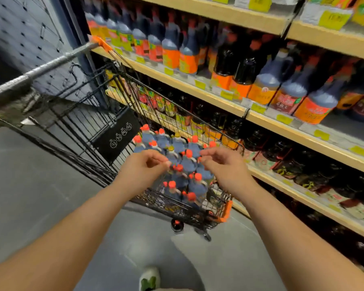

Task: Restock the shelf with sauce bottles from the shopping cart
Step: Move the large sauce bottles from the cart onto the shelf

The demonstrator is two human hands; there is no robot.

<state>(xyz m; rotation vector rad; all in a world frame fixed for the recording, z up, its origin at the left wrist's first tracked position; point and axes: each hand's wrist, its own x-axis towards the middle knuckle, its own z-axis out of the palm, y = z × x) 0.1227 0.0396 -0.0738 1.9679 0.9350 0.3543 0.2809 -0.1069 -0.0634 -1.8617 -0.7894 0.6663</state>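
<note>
A black wire shopping cart (105, 114) stands beside the shelf, and its basket holds several dark sauce bottles with red caps (184, 162). Both hands hover over those bottles. My left hand (144, 168) has loosely curled fingers and holds nothing. My right hand (223, 164) is also loosely curled, empty, just above the caps. The wooden shelf (200, 91) on the right carries rows of dark sauce bottles with orange labels (170, 49). The picture is blurred by motion.
The cart's grey handle with an orange end (57, 59) crosses the upper left. A grey perforated panel (25, 28) closes the aisle end. Lower shelves (303, 198) hold more dark bottles. My shoe (149, 279) stands on the grey floor (40, 196).
</note>
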